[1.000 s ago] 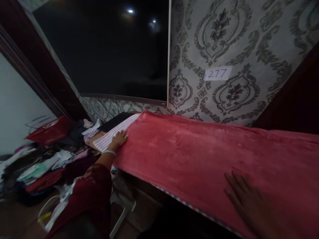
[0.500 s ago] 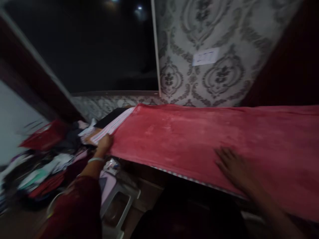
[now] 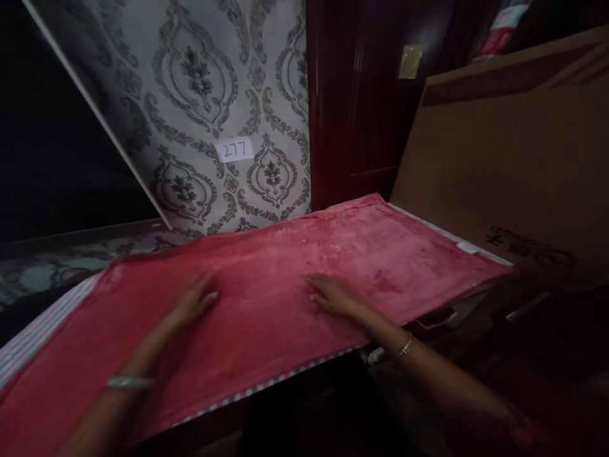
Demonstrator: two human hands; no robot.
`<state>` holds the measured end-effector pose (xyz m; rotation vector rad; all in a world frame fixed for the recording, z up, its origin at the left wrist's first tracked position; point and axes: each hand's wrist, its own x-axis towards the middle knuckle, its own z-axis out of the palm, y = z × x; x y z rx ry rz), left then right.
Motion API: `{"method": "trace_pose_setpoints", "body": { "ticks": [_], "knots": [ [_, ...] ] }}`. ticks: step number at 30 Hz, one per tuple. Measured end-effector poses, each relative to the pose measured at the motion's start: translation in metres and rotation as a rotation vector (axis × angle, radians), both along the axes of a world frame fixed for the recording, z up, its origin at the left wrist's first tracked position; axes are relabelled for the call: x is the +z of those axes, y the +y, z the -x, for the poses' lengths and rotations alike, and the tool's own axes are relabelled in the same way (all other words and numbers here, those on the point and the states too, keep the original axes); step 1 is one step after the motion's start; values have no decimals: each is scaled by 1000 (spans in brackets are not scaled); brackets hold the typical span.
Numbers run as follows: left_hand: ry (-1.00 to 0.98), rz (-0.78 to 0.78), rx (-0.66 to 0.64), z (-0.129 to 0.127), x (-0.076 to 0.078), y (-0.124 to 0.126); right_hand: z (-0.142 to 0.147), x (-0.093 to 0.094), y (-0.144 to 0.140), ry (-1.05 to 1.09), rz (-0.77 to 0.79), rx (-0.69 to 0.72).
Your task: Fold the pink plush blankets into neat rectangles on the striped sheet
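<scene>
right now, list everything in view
cloth: one, red, centre
striped cloth: one, mostly white, left
screen: one, black, upper left
wallpaper: one, grey, behind cloth
paper: one, white, on wallpaper
panel: one, dark red, beside wallpaper
plate: one, gold, on panel
cardboard: one, brown, right
bottle: one, red-white label, top right
bracelets: two, silver, one per wrist
sleeve: one, dark red, lower right
left hand: one, on cloth
right hand: one, on cloth

The left hand [image 3: 194, 301] has been shifted from the striped edge [image 3: 50, 327] inward over the red plush blanket [image 3: 264, 317], and a cardboard box [image 3: 514, 165] revealed.
</scene>
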<state>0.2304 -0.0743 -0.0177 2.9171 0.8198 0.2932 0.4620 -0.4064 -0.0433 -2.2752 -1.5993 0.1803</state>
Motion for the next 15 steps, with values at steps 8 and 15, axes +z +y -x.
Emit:
{"method": "trace_pose_setpoints", "body": {
  "ticks": [8,15],
  "knots": [
    [168,37,-104,-174,-10,-91,-28,-22,-19,-146,122,-199],
    [148,-17,-96,-182,-26,-107,-82,0,-12,45,-82,-158]
  ]
}}
